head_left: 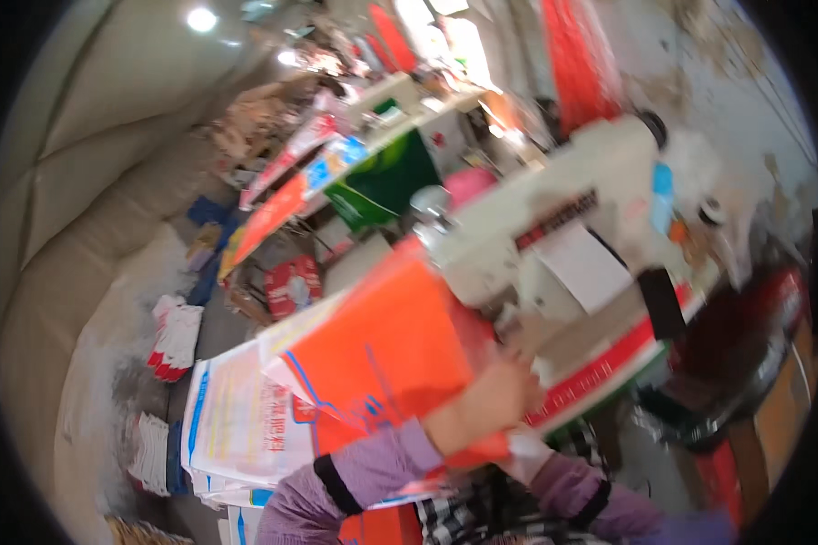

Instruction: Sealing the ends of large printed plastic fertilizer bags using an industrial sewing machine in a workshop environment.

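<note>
A large orange printed sack (pixel 391 336) slopes across the work surface, its top reaching up beside a cream sewing machine (pixel 554 209). My left hand (pixel 492 404) lies over the sack's right edge, near the machine's needle end, with its fingers smeared by motion. Lower down, my right hand (pixel 525 457) is close to the sack's lower right edge and partly hidden by the left hand. Whether either hand grips the sack cannot be made out. Under and left of the orange one lies a pile of white printed sacks (pixel 236 422).
White gloves with red fingertips (pixel 175 336) rest at the left, above another light bundle (pixel 152 451). A second table with a green sheet (pixel 386 182) stands farther back. Red plastic strands (pixel 581 64) hang by the wall. Dark glossy plastic (pixel 727 372) bulges at the right.
</note>
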A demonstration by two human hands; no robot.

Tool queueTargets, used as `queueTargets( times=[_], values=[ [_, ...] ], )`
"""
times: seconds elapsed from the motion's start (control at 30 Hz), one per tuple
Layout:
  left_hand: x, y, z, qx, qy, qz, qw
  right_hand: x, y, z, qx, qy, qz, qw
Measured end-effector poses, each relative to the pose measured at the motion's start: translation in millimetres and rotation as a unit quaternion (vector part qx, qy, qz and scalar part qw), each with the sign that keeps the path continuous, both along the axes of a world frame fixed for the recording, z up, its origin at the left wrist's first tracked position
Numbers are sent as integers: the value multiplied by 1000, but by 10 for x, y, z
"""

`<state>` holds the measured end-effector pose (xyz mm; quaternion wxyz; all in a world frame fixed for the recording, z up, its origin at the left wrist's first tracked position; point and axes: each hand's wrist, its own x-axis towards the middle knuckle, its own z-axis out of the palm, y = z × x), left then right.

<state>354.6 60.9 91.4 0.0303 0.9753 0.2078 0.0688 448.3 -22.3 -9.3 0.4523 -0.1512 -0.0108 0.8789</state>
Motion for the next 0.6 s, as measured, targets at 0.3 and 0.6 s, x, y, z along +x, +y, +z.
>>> queueTargets(
  times=[0.3, 0.6],
  values=[
    [-172, -941, 155, -217, 201, 77, 952, 492, -280, -63, 329, -559, 78, 757],
    [21, -554, 460, -216, 305, -89, 923, 424, -256, 178, 371, -709, 138, 584]
  ],
)
